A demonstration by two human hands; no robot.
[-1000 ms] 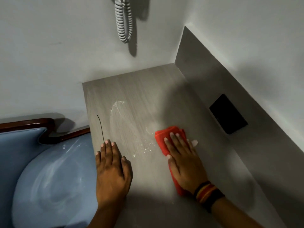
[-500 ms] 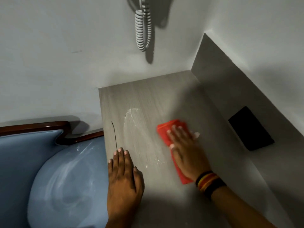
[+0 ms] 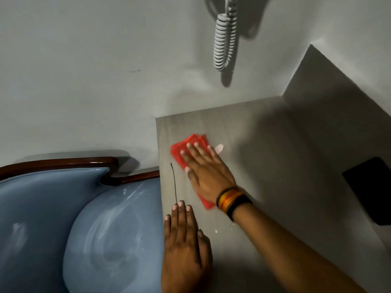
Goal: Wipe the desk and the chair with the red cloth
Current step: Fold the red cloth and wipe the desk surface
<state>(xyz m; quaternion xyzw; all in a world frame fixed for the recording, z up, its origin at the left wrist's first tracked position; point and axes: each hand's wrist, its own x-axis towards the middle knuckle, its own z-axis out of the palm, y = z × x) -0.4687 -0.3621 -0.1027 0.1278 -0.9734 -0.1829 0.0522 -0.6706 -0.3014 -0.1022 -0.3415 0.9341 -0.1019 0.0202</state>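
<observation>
The folded red cloth (image 3: pixel 179 151) lies flat on the grey desk (image 3: pixel 275 166), near its left edge. My right hand (image 3: pixel 208 172) presses down on the cloth with fingers spread, covering most of it; a striped band circles that wrist. My left hand (image 3: pixel 186 248) rests palm-down on the desk's left edge, fingers together, holding nothing. The blue padded chair (image 3: pixel 95 240) with a dark wood frame stands left of the desk; pale smears mark its seat.
A thin black line (image 3: pixel 174 182) runs along the desk near its left edge. A coiled grey phone cord (image 3: pixel 224 41) hangs on the wall behind. A black rectangular panel (image 3: pixel 372 187) sits in the grey side panel at right.
My right hand has slid the red cloth leftward across the desk, over the white powdery smear, which no longer shows. My left hand stays at the desk's edge. The view has shifted left.
</observation>
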